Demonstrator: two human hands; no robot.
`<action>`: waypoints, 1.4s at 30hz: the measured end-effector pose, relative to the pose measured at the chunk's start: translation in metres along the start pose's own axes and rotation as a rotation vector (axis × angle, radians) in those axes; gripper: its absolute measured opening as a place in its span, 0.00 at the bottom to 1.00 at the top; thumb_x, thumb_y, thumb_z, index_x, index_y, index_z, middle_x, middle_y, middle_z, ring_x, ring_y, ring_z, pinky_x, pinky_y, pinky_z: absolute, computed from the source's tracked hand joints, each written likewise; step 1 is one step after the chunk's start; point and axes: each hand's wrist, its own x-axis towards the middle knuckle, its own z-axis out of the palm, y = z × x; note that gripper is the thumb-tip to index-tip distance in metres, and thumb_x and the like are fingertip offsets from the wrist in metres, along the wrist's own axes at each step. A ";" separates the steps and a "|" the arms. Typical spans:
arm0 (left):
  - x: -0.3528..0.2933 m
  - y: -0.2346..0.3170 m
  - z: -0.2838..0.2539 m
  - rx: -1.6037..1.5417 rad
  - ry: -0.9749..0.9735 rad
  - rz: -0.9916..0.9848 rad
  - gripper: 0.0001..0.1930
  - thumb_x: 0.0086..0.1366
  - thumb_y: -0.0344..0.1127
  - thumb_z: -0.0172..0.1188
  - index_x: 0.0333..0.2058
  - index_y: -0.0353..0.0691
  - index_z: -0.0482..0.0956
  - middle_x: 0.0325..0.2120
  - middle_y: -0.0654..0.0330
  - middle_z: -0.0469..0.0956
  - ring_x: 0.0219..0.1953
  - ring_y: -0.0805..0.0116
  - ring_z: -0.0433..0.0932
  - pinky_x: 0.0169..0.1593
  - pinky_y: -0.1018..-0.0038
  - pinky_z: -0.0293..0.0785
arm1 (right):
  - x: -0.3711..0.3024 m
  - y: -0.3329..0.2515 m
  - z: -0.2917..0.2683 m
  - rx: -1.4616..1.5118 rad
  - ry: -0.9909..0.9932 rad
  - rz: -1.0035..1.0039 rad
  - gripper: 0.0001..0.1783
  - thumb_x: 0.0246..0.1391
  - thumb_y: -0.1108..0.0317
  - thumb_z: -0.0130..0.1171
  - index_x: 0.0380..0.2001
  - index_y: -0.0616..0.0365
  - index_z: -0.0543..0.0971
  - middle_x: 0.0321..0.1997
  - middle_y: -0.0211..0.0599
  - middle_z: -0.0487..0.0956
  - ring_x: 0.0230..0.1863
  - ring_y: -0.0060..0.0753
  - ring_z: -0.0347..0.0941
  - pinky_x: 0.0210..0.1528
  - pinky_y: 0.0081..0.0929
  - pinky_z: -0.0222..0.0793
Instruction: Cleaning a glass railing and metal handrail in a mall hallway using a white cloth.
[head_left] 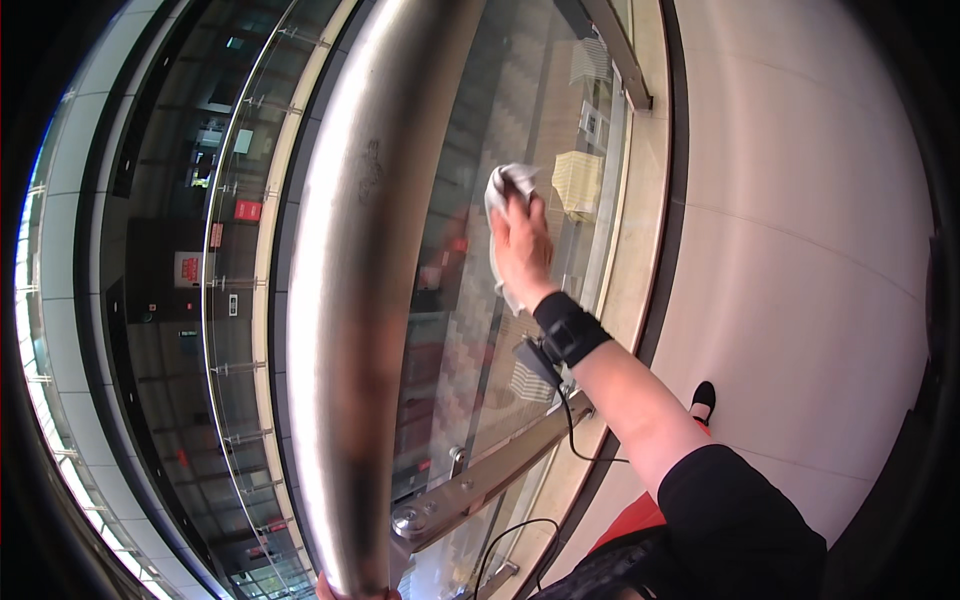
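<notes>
My right hand [522, 240] is closed round a crumpled white cloth [512, 180] and presses it against the glass panel [470, 330] of a railing. Part of the cloth hangs out below the palm. A thick, round steel handrail [340, 280] runs from top to bottom, left of that hand. At the lower edge, a few fingertips of my left hand [325, 588] wrap round the rail; most of this hand is hidden or out of view. A black wrist strap [570, 330] with a small device and cable sits on my right wrist.
A steel bracket post [490, 480] joins the rail to the floor edge, near my right forearm. A second post [625, 60] stands farther along. Pale floor tiles [790, 250] lie to the right. Beyond the rail, lower storeys and another glass balustrade [215, 300] show.
</notes>
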 end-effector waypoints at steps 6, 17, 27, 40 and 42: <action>-0.003 -0.003 -0.007 -0.003 -0.043 -0.047 0.35 0.40 0.38 0.67 0.50 0.37 0.68 0.36 0.45 0.76 0.37 0.49 0.76 0.45 0.60 0.71 | -0.107 -0.022 -0.012 0.070 -0.311 -0.518 0.07 0.44 0.69 0.61 0.26 0.60 0.76 0.55 0.48 0.64 0.48 0.52 0.66 0.45 0.40 0.70; -0.014 -0.029 0.010 0.015 0.107 -0.089 0.38 0.36 0.33 0.69 0.51 0.32 0.68 0.37 0.47 0.76 0.36 0.54 0.76 0.43 0.63 0.72 | 0.016 -0.027 0.008 0.030 -0.035 -0.285 0.16 0.50 0.63 0.59 0.43 0.51 0.73 0.50 0.49 0.66 0.46 0.55 0.68 0.44 0.44 0.68; -0.005 -0.008 0.008 0.131 0.093 -0.010 0.30 0.40 0.36 0.68 0.43 0.27 0.70 0.25 0.43 0.75 0.26 0.50 0.74 0.33 0.61 0.71 | -0.072 0.029 0.006 0.032 -0.172 -0.079 0.28 0.46 0.72 0.57 0.54 0.57 0.66 0.48 0.51 0.69 0.46 0.55 0.69 0.44 0.42 0.69; -0.008 -0.017 0.006 0.142 0.137 0.036 0.32 0.41 0.42 0.68 0.45 0.30 0.71 0.27 0.45 0.76 0.29 0.52 0.76 0.35 0.65 0.71 | -0.201 -0.007 -0.008 0.293 -0.424 -0.302 0.27 0.40 0.77 0.58 0.48 0.51 0.69 0.53 0.48 0.69 0.53 0.50 0.67 0.47 0.40 0.70; -0.017 -0.048 0.013 0.145 0.227 0.034 0.36 0.31 0.29 0.62 0.47 0.32 0.70 0.37 0.47 0.75 0.40 0.48 0.75 0.48 0.61 0.68 | -0.146 -0.008 0.002 0.055 -0.185 -0.334 0.23 0.42 0.76 0.57 0.46 0.56 0.72 0.55 0.48 0.67 0.51 0.53 0.67 0.49 0.41 0.68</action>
